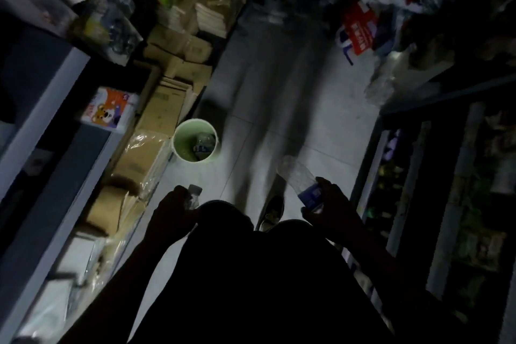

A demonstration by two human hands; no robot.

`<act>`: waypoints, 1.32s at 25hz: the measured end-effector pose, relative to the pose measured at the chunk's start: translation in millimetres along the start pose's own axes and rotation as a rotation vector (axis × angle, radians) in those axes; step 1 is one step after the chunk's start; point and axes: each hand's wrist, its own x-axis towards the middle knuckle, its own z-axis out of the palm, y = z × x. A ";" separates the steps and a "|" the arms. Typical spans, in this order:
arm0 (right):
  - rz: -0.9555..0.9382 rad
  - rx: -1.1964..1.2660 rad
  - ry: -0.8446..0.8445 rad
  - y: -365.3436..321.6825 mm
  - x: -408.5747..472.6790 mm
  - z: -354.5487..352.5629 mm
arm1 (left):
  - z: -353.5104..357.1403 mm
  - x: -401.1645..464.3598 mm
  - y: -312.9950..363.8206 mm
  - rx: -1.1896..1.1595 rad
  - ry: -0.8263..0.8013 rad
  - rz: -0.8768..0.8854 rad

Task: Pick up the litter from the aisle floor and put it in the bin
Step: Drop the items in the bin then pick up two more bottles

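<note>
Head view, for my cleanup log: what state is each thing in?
Bin: upright, open, some litter inside.
Small bottle: capped, gripped by left hand.
Large bottle: crumpled, gripped by right hand.
Red bag: lying at the aisle's side.

— How do the hands sit?
— Left hand (pixel 174 211) is curled in a grip, right hand (pixel 325 205) likewise, level with it and well apart, both forearms reaching forward.

Single head-worn view, tilted, looking steeply down from standing height along the aisle floor (pixel 279 98).
</note>
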 end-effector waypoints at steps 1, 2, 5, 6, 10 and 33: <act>-0.022 -0.031 -0.056 -19.8 15.4 -6.5 | -2.3 0.9 -1.9 -0.054 0.023 -0.049; -0.037 -0.054 -0.107 -40.7 30.6 -11.1 | -5.2 2.8 -4.5 -0.106 0.042 -0.104; -0.021 -0.064 -0.226 -98.4 78.2 -7.1 | -14.7 23.0 -16.0 -0.254 0.071 -0.215; -0.008 -0.066 -0.252 -115.7 92.9 -1.4 | -18.0 32.4 -19.3 -0.285 0.064 -0.236; 0.077 -0.093 -0.300 -183.3 149.3 35.0 | -31.4 85.1 -37.2 -0.400 0.035 -0.299; 0.576 0.079 -0.593 -171.7 519.2 366.0 | 168.8 480.9 -190.6 -1.057 0.318 -0.914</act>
